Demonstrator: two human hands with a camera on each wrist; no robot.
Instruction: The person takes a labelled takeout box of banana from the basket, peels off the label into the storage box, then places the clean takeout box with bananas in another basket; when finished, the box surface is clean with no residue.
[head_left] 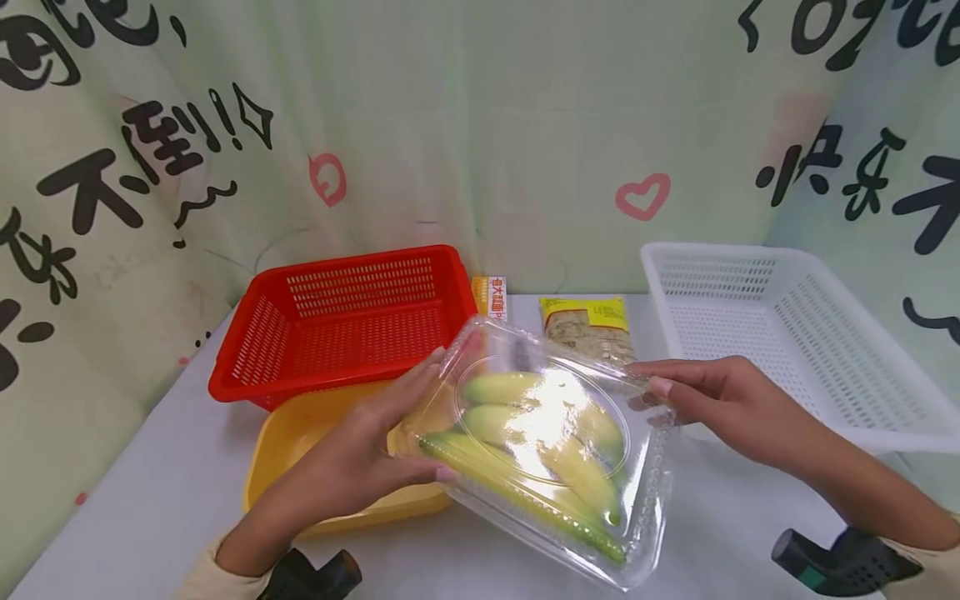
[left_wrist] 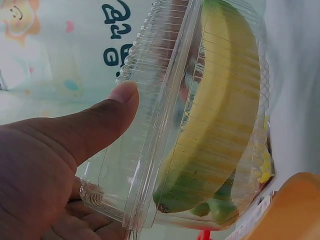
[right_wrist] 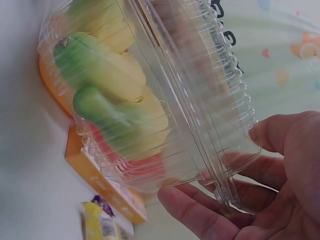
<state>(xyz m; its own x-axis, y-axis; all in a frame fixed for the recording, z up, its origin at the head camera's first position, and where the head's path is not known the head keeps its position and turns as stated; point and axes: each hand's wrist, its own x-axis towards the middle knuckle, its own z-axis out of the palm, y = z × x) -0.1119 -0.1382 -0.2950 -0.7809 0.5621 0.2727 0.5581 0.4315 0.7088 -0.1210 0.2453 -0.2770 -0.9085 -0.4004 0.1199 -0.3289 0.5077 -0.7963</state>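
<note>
Both hands hold up a closed clear plastic container (head_left: 645,500) with several green-and-yellow bananas (head_left: 510,417) inside. My left hand (head_left: 352,450) grips its left side, the thumb along the near edge in the head view. At the far right corner my right hand (head_left: 720,404) pinches the rim between thumb and fingers. In the left wrist view the left thumb (left_wrist: 107,115) presses on the ribbed wall, with one long banana (left_wrist: 215,110) behind the plastic. The right wrist view shows the right fingers (right_wrist: 200,212) under the container's corner. Glare covers part of the lid.
Behind the container stand a red basket (head_left: 251,362) and a yellow basin (head_left: 281,425) on the left. A white basket (head_left: 847,333) is at the right. A yellow-topped packet (head_left: 588,325) and a small orange-and-white box (head_left: 491,296) lie at the back, near the printed curtain (head_left: 525,167).
</note>
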